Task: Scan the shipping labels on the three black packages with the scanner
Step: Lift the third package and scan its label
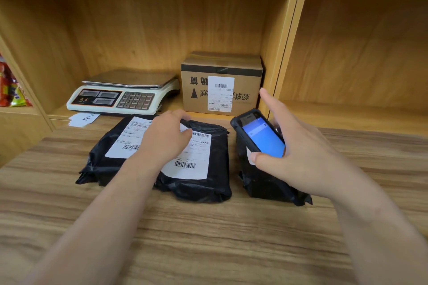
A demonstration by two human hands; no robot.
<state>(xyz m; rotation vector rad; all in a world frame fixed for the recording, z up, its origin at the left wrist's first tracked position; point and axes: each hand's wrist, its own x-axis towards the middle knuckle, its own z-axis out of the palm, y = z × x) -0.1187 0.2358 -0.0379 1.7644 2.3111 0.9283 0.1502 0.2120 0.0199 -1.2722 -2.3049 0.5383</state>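
Three black plastic-wrapped packages lie side by side on the wooden table (208, 238). The left package (102, 157) and the middle package (208, 183) each show a white shipping label with barcodes. My left hand (165, 137) rests flat across both, fingers spread over their labels. The right package (266, 183) is mostly hidden behind my right hand (296, 150), which holds the black handheld scanner (257, 132). The scanner's blue screen faces me, and it hovers just above the right package.
On the shelf behind stand a white digital scale (122, 95) and a cardboard box (222, 83) with its own label. A slip of white paper (83, 119) lies under the scale's front. Colourful snack packs (11, 90) fill the left cubby.
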